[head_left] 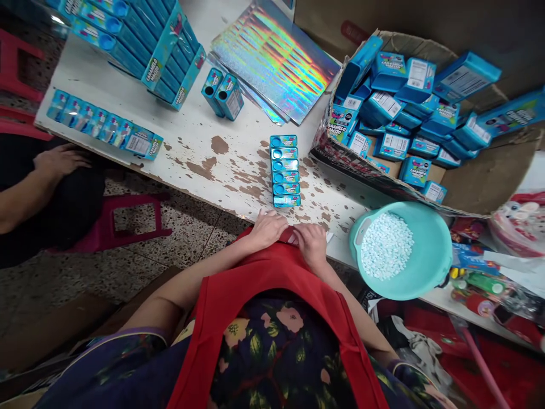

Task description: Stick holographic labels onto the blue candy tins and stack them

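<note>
Both of my hands rest low at the front edge of the worn white table, over the red apron (272, 272). My left hand (269, 229) lies loosely with its fingers spread a little, and nothing shows in it. My right hand (312, 241) sits just beside it, fingers relaxed and bent, also with nothing visible in it. A small pale strip pokes out past the right hand; what it is I cannot make out. Just beyond my hands stands a row of several small blue candy boxes (286, 176), with round openings visible on most.
A teal bucket (438, 250) of small white candies (385, 247) stands at right. Behind it, a cardboard carton (481, 187) holds many blue boxes. Shiny holographic sheets (276, 57) lie at the back, near two boxes (223, 94). Packed boxes (140, 40) are stacked left. Another person's hand (62, 162) rests at far left.
</note>
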Demonstrator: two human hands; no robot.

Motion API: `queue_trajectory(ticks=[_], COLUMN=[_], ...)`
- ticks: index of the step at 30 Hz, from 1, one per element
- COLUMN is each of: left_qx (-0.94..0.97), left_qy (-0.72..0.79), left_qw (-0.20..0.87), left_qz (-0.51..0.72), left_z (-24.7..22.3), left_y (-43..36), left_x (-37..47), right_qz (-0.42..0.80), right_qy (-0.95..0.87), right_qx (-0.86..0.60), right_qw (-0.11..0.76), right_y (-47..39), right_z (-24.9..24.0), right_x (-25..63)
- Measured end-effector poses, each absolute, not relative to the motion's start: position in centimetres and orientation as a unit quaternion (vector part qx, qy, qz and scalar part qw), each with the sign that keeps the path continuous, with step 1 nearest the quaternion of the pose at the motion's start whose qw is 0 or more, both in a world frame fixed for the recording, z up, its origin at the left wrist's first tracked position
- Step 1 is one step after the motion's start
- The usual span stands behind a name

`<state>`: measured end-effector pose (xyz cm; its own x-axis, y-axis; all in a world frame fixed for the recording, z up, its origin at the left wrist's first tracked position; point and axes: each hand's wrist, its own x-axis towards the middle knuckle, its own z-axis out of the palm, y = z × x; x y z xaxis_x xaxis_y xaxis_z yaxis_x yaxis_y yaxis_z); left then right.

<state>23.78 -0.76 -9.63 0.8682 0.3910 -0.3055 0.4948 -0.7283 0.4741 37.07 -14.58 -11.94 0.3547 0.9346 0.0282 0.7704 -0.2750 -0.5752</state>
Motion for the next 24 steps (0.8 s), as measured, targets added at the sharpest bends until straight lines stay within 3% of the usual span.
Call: queue_trajectory(ticks=[9, 13, 16, 20, 24], left_qx=[0.889, 0.893, 0.900, 0.860, 0.795], left_qy=[0.312, 0.307, 0.301, 0.249, 0.206], left_qw=[0.312, 0.303, 0.312, 0.437, 0.569], left_qz=[-0.120, -0.125, -0.054, 0.087, 0.041], left_z=[-10.8, -11.8, -11.6, -8.9, -6.4], left_y=[0.0, 0.0, -0.3, -0.5, 0.0], left_x=[24.9, 24.6, 23.7, 23.1, 24.1], right_qz=[0.134, 0.149, 0.178, 0.252, 0.294], right_qy=[-0.596, -0.599, -0.557, -0.489, -0.449], right_qx=[-0.749, -0.741, -0.748, -0.743, -0.739], right_qw=[0.256, 0.266, 0.313, 0.382, 0.406], right_y=[-16.4, -15.8, -15.0, -14.0, -12.7], right_z=[-13.3, -11.0, -8.2, -4.3, -2.2], right_x=[34.6, 35.4, 36.3, 37.6, 38.5])
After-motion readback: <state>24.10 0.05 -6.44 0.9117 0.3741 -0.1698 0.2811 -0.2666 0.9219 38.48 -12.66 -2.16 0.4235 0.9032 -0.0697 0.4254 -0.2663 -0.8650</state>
